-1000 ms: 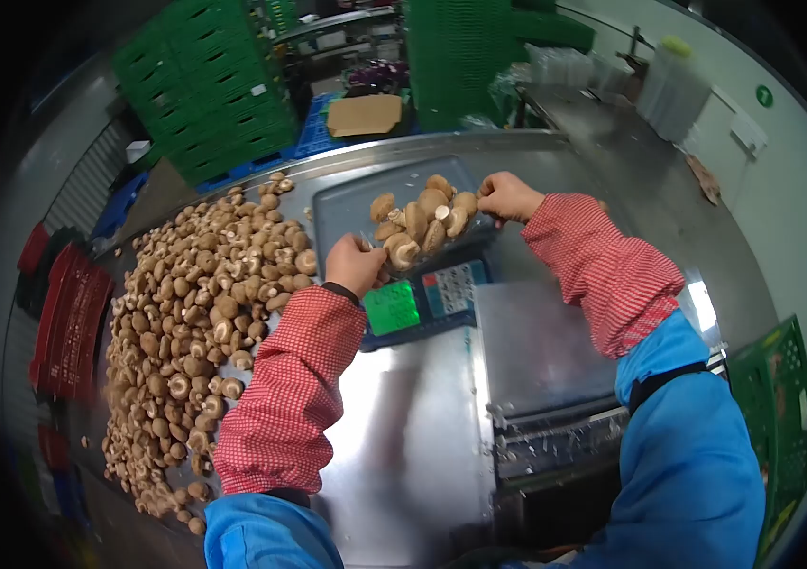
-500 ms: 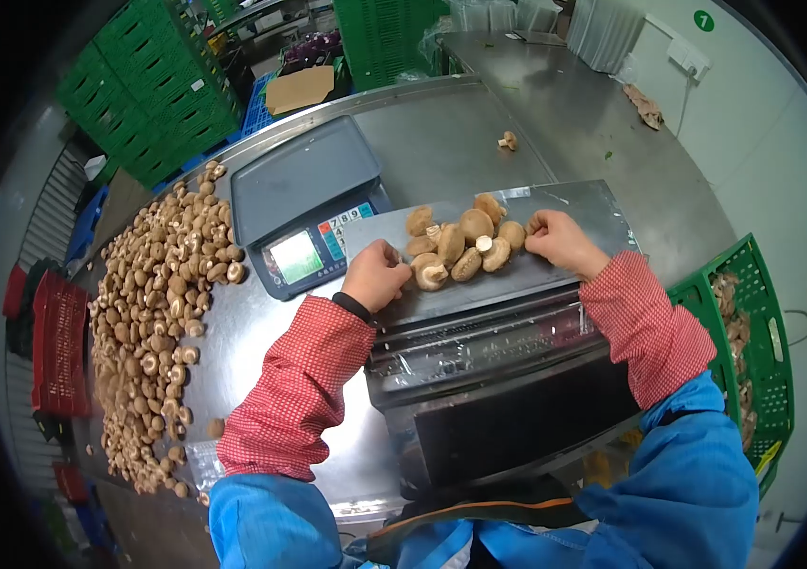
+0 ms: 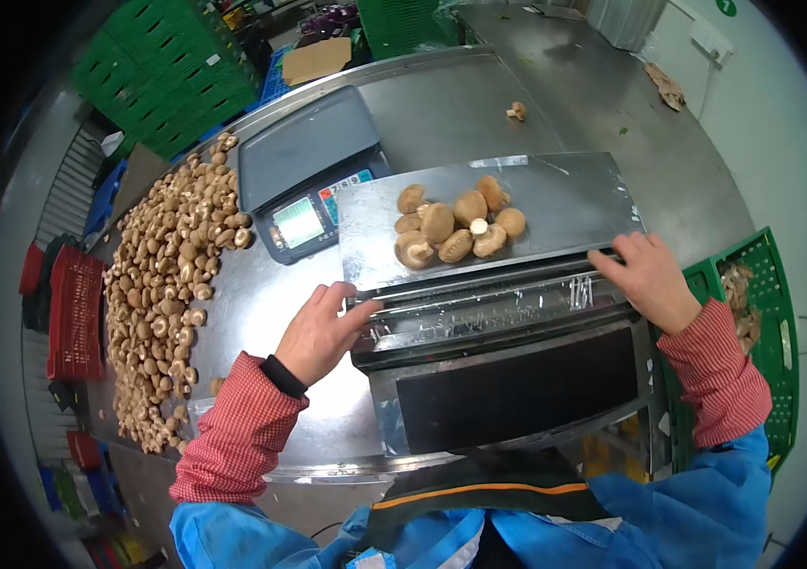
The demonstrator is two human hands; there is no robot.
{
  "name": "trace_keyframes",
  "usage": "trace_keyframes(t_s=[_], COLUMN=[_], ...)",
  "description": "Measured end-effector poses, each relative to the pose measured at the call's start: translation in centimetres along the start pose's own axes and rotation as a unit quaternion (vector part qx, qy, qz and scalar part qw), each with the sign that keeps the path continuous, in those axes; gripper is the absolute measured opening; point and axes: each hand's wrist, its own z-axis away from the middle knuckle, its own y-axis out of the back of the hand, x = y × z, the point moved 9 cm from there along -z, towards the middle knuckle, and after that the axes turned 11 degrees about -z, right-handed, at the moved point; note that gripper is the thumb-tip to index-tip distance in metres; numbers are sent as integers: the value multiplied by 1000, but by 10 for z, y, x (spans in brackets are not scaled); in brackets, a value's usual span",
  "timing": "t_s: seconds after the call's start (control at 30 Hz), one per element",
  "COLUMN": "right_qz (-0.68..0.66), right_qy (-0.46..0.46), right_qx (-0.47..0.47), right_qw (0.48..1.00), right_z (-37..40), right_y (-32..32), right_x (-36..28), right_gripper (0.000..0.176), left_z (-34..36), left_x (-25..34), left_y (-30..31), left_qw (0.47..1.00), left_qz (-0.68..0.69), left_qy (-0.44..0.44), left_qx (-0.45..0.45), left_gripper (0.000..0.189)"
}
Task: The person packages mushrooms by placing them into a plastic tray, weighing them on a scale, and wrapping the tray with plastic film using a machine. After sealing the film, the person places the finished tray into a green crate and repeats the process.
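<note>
A small group of brown shiitake mushrooms (image 3: 456, 226) lies on the flat metal plate (image 3: 574, 209) of a film-wrapping machine. In front of the plate runs a shiny slot with rollers (image 3: 498, 308), dotted with white flecks. My left hand (image 3: 318, 332) is at the left end of this slot, thumb and fingers apart. At the right end is my right hand (image 3: 650, 280), its thumb and fingers also spread, close to the plate's front edge. I cannot make out whether clear film touches my fingertips. Both hands are apart from the mushrooms.
A large heap of mushrooms (image 3: 162, 294) covers the table's left side. Behind the plate's left end stands a digital scale (image 3: 299, 223) with a grey tray (image 3: 309, 147). One mushroom (image 3: 516, 111) lies farther back. A green crate (image 3: 773, 332) stands at the right, a red crate (image 3: 76, 308) at the left.
My hands have moved from either side of the mushroom group back toward me and farther apart, down to the roller slot. The fingers have spread. The mushrooms stay on the plate.
</note>
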Motion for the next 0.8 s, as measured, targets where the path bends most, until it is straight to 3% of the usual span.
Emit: trace_keyframes(t_s=[0.1, 0.13, 0.23, 0.27, 0.37, 0.43, 0.47, 0.53, 0.57, 0.63, 0.67, 0.7, 0.77, 0.8], right_qz=[-22, -27, -97, -145, -251, -426, -506, -764, -739, -696, -677, -629, -517, -453], right_qy=[93, 123, 178, 145, 38, -116, -191, -149, -172, -204, -212, -249, -295, -301], right_qx=[-49, -28, -13, 30, 126, 201, 233, 267, 286, 312, 319, 297, 239, 202], right_qw=[994, 992, 979, 978, 959, 874, 808, 568, 585, 614, 628, 673, 767, 815], right_z=[-4, -11, -15, -17, -5, -5, -4, -44, -66, -108, -127, -141, -157, -161], right_y=[-16, -18, -46, -39, 0, 22, 27, 37, 38, 25, 2, -23, -82, -102], right_x=[-20, -27, -46, -43, -31, 4, 18, 35, 48, 80, 94, 102, 105, 100], right_gripper=[27, 22, 10, 8, 12, 9, 8, 4, 5, 9, 10, 13, 20, 24], left_z=[-14, -21, -19, -14, 12, 30, 25, -10, -38, -89, -111, -125, -137, -137], left_x=[20, 28, 37, 36, 4, -24, -35, -61, -72, -100, -119, -134, -138, -121], left_y=[-10, -6, -22, -14, 21, 29, 50, 79, 89, 72, 51, 19, -43, -53], left_qw=[990, 986, 981, 985, 964, 854, 822, 761, 730, 696, 726, 753, 893, 916], left_qz=[-91, -113, -70, -45, 154, 379, 418, 503, 546, 557, 528, 498, 266, 239], left_qy=[-84, -111, -178, -139, 104, 300, 316, 294, 256, 298, 282, 266, 299, 257], left_qx=[-68, -42, 28, 88, 190, 194, 222, 286, 321, 340, 339, 338, 208, 197], left_gripper=[41, 30, 21, 18, 3, 9, 11, 14, 14, 14, 14, 14, 14, 15])
